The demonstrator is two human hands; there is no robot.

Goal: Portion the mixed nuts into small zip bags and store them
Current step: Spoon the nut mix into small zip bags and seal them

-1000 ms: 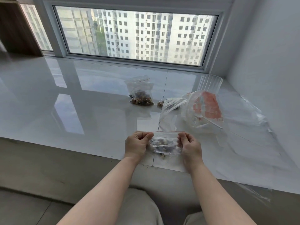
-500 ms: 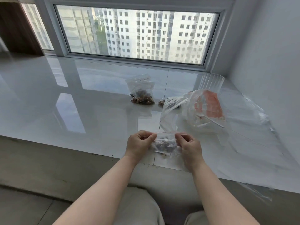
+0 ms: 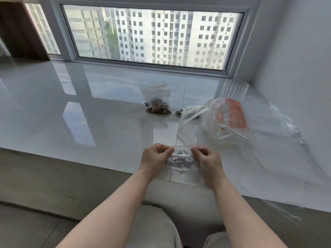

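I have the left hand (image 3: 155,157) and right hand (image 3: 207,161) each pinching the top strip of the small zip bag (image 3: 182,159) of nuts, presumably to press it sealed. Another filled bag (image 3: 157,102) sits well beyond my hands.

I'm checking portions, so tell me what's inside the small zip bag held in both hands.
The small zip bag holds a modest clump of dark mixed nuts, seen through the clear plastic. The left hand and right hand pinch its top corners, covering the bag's sides, so any nuts there are hidden.
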